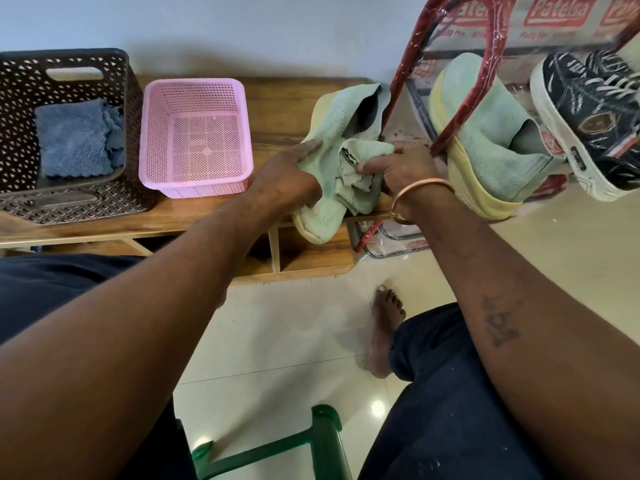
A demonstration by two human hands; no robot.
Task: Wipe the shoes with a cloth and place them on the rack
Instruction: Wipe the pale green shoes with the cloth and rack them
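Observation:
A mint-green knit shoe (337, 112) with a pale yellow sole lies over the right end of the low wooden bench (277, 98). My left hand (289, 176) grips its side. My right hand (398, 168) pinches a crumpled light green cloth (360, 157) against the shoe's upper. The matching green shoe (485, 133) stands tilted on the red metal rack (485, 64) to the right. A black sneaker with a white sole (588, 119) sits beside it on the same rack.
A dark brown perforated basket (20, 109) holding a folded blue cloth (74, 138) stands at the bench's left. A pink basket (194, 136) stands beside it. A green stool frame (322, 441) and my bare foot (384, 327) are on the tiled floor.

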